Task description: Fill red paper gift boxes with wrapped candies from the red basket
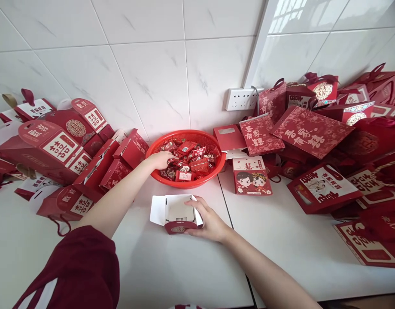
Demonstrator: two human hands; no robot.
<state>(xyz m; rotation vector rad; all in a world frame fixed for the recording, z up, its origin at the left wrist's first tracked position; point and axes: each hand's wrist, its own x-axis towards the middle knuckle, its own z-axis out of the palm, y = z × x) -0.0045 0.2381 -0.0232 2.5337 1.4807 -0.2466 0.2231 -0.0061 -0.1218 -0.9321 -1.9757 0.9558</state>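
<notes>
My left hand reaches over the left rim of a red plastic basket. Its fingers are curled down and pressed together among the red wrapped candies; what they grip is hidden. Below the basket, my right hand grips the right side of a small open gift box, thumb on the near side and fingers over the far right edge. The box is red outside and white inside, with a white flap folded out to the left. Its visible inside shows no candy.
Red gift boxes crowd the left side of the white table. More red boxes and bags are piled on the right. A box with two cartoon figures lies right of the basket. A power socket is on the tiled wall.
</notes>
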